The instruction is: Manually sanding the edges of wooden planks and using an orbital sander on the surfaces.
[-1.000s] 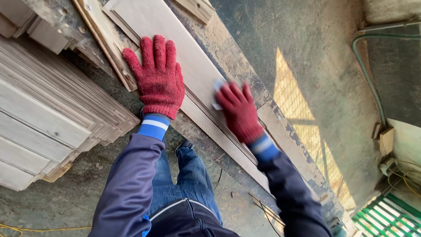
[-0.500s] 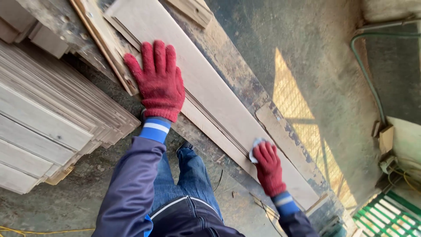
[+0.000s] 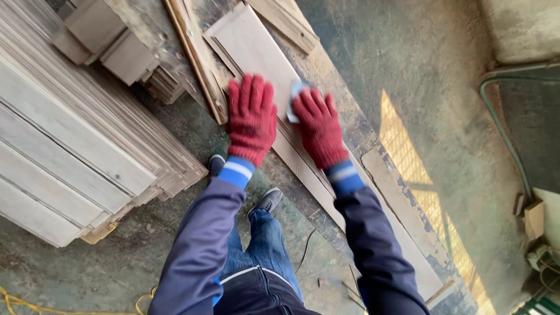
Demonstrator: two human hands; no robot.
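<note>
Both my hands wear red knit gloves with blue and white cuffs. My left hand [image 3: 252, 118] lies flat, fingers spread, on a long pale wooden board [image 3: 248, 44] that runs diagonally across a worn workbench [image 3: 344, 114]. Right beside it, my right hand [image 3: 318, 127] presses a small pale pad [image 3: 294, 96] against the same board. The pad shows only past the fingertips. The two hands are almost touching.
A tall stack of pale planks [image 3: 76, 146] stands at the left. Narrow wood strips [image 3: 195, 58] lie along the bench's left edge and another strip [image 3: 286, 20] at the top. A green hose [image 3: 507, 128] runs along the dusty floor at right; yellow cord [image 3: 17, 303] bottom left.
My right hand has slid the pad up the board from its lower end to just beside my left hand. The view has shifted down the board; my left hand still lies flat.
</note>
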